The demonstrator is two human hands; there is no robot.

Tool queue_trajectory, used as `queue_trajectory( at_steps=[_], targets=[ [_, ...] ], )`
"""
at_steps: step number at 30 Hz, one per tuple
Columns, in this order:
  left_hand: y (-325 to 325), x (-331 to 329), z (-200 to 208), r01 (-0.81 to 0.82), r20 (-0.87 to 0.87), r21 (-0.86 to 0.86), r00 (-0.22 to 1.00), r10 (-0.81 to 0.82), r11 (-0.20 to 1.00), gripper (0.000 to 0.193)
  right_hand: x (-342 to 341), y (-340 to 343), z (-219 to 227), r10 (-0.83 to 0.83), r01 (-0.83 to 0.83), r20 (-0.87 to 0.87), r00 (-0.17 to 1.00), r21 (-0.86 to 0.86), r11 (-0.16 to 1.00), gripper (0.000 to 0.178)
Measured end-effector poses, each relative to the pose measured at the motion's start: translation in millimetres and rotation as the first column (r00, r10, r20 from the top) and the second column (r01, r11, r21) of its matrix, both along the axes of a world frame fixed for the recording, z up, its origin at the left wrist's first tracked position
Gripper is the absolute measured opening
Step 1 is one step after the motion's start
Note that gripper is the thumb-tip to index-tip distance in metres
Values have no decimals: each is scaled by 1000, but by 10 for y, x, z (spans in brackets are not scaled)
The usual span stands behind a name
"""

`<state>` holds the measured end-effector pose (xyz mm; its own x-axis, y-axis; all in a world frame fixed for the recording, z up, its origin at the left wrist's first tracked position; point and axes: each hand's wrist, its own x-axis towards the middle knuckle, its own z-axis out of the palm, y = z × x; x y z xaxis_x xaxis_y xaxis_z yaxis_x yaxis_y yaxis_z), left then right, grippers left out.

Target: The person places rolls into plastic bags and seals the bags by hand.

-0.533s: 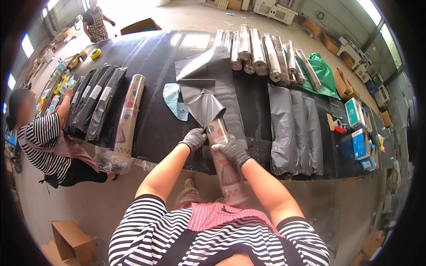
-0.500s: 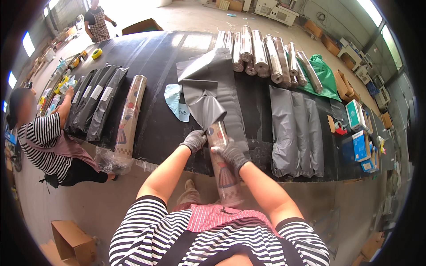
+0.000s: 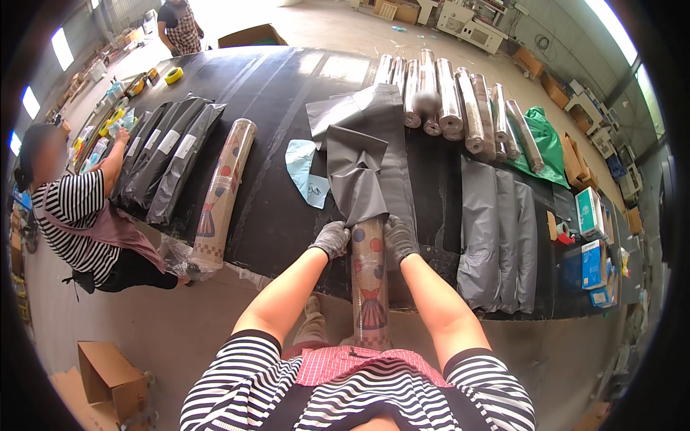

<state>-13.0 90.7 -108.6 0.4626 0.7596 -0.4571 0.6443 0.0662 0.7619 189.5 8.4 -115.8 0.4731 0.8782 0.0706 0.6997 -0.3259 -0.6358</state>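
Note:
A patterned roll (image 3: 369, 287) in clear film stands out over the table's near edge, its lower end against my apron. Its far end is inside the mouth of a grey plastic mailing bag (image 3: 356, 176), which lies creased on the table. My left hand (image 3: 332, 239), in a grey glove, is closed on the bag's mouth at the left of the roll. On the right side my right hand (image 3: 399, 238), gloved too, grips the opposite edge of the mouth. More flat grey bags (image 3: 394, 122) lie beneath. Both hands' fingertips are partly hidden by the plastic.
Left on the black table (image 3: 280, 215) are another patterned roll (image 3: 224, 187), several filled dark bags (image 3: 169, 154) and a blue scrap (image 3: 302, 169). Several film-wrapped rolls (image 3: 447, 100), filled grey bags (image 3: 496, 237) and small boxes (image 3: 591, 262) lie right. A co-worker (image 3: 79, 208) stands at left.
The roll has turned more upright in view and its end sits in the bag's mouth. My right hand has moved from the roll to the bag's right edge.

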Motion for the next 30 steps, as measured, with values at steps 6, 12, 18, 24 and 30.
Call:
queue_trajectory(
  at_steps=[6, 12, 18, 24, 30],
  targets=[
    [-670, -192, 271, 365, -151, 469, 930, -335, 804, 21, 80, -937, 454, 242, -244, 38, 969, 43, 969, 15],
    [-2399, -970, -632, 191, 275, -860, 954, 115, 473, 28, -576, -3091, 164, 13, -239, -428, 903, -478, 845, 24],
    [-1464, -210, 608, 283, 486, -180, 858, -165, 942, 26, 12, -2002, 673, 269, -248, -238, 933, 117, 962, 17],
    [-2077, -886, 257, 627, 166, -331, 774, -611, 705, 46, 285, -3039, 339, 275, -464, -630, 727, -155, 872, 40],
    [-1659, -447, 197, 199, 246, -542, 967, -72, 816, 46, 312, -2405, 598, -313, -98, -941, 132, -326, 940, 37]
  ],
)
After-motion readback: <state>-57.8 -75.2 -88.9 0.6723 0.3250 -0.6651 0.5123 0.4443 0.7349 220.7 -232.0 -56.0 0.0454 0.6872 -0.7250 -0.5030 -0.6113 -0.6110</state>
